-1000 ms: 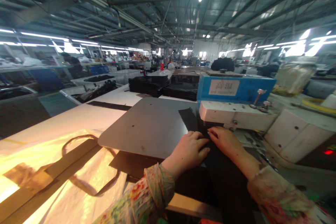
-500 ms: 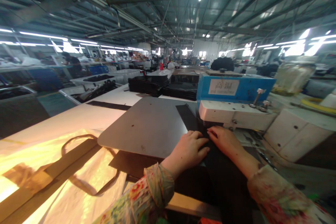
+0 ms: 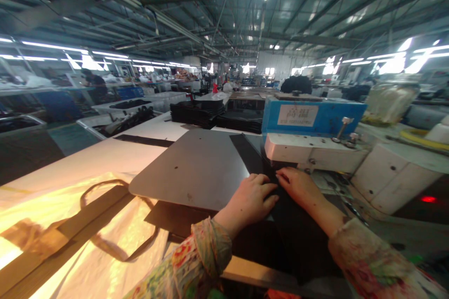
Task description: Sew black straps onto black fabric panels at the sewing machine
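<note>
Black fabric (image 3: 298,238) lies under both my hands and hangs toward my lap. From it a black strip (image 3: 243,149) runs away across a grey metal plate (image 3: 189,168). My left hand (image 3: 250,196) rests on the fabric at the plate's right edge, fingers bent, thumb apart from them. Close to its right, my right hand (image 3: 298,187) pinches the fabric edge between thumb and forefinger. Just beyond my fingertips is the white arm of a sewing machine (image 3: 291,147); its needle is hidden from view.
A blue box (image 3: 315,117) with a paper label stands behind the machine arm. Black stacked pieces (image 3: 196,112) sit at the table's far end. On the left lie a brown strap loop (image 3: 108,252) and plastic sheeting. A jar (image 3: 391,103) stands at right.
The strip's far end has slid slightly away and to the left on the plate. A red light now shows low on the machine at right. Both hands keep nearly the same place.
</note>
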A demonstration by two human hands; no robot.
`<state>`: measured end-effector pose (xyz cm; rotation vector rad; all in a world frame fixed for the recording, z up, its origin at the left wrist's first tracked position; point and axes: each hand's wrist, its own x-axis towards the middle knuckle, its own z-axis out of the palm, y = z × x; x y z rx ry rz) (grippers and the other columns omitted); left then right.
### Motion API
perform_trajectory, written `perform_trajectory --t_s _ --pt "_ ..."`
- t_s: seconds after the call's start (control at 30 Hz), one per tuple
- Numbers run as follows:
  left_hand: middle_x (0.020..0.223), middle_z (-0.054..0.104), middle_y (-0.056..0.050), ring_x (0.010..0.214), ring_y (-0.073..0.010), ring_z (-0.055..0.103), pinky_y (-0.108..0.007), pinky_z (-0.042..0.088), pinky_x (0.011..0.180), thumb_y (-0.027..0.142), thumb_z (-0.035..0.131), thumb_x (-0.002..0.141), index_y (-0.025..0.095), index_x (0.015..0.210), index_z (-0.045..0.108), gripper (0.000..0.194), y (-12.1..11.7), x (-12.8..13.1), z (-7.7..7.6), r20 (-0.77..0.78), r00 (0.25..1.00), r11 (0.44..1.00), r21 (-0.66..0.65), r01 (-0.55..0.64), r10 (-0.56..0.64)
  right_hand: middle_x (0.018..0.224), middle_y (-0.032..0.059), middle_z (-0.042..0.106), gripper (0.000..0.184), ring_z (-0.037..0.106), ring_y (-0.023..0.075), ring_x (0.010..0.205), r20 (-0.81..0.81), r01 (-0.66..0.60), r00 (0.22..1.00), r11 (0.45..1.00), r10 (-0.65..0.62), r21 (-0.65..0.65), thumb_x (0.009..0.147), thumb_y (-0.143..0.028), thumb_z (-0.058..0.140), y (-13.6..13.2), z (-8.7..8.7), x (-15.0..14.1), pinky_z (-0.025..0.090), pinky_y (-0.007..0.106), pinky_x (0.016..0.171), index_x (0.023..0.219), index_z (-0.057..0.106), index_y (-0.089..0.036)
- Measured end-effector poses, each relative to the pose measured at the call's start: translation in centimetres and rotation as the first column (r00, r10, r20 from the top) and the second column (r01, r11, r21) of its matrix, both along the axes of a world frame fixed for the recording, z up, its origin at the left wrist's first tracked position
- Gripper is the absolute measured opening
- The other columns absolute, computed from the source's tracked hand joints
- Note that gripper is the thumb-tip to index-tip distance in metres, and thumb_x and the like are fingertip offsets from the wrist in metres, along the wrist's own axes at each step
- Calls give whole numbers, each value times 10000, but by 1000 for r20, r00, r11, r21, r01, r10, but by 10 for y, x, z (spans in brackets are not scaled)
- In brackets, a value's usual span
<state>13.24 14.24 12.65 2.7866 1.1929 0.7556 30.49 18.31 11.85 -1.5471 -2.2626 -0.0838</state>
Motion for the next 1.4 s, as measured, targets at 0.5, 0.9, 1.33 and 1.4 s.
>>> perform_trajectory --t_s 0.5,0.9,1.33,1.4 --pt "1032 547 -40 948 -182 471 -310 394 857 338 452 840 207 1064 568 285 0 -1 1 2 1000 1000 -8 12 -12 833 55 641 197 583 168 762 3 2 1000 1000 -2 -17 820 -214 418 1 1 1 401 254 680 840 608 -167" --pt "1019 553 -40 927 -180 480 -311 391 861 331 452 839 203 1055 577 280 0 -1 0 12 1000 1000 -6 8 -8 855 52 643 204 580 160 793 12 -2 1000 1000 2 -18 826 -219 411 0 2 0 404 249 706 858 609 -178" --pt "1032 549 -45 944 -184 476 -317 386 874 324 456 837 200 1064 569 281 0 0 1 6 1000 1000 -18 7 -7 841 46 636 199 575 154 793 35 2 999 1000 -2 -15 834 -216 405 1 0 0 395 239 704 836 601 -179" --pt "1034 549 -45 948 -184 476 -318 385 874 324 455 838 203 1065 568 281 0 -1 1 4 1000 1000 -20 7 -7 843 47 638 202 575 156 787 37 3 999 1000 -2 -20 831 -212 405 0 1 0 395 243 698 839 603 -179"
